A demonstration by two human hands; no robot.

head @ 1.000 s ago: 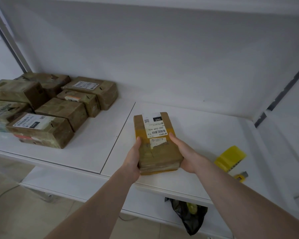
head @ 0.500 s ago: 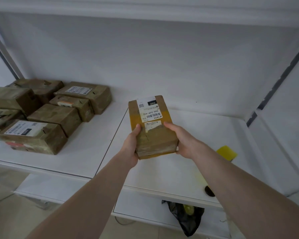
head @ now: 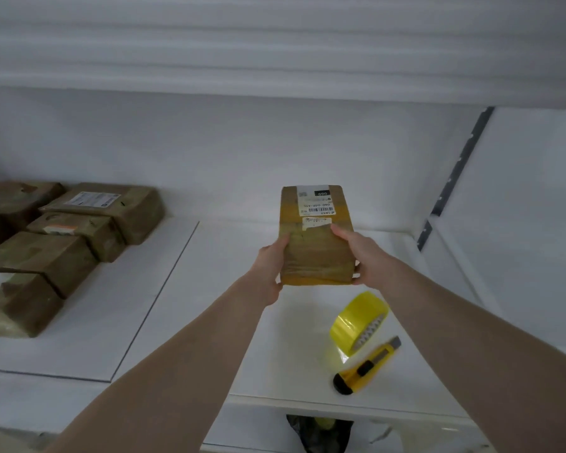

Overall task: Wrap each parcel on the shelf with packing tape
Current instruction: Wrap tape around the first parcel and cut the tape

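Above the shelf (head: 242,338), both hands, left (head: 272,266) and right (head: 361,256), grip one parcel (head: 316,243).

A parcel (head: 316,235) sits at frame centre, held between the left hand (head: 270,268) and right hand (head: 361,256), above the shelf (head: 209,289). Below right lies a tape roll (head: 356,317), with a utility knife (head: 366,366) just beneath it. Stacked parcels (head: 69,240) fill the left side.
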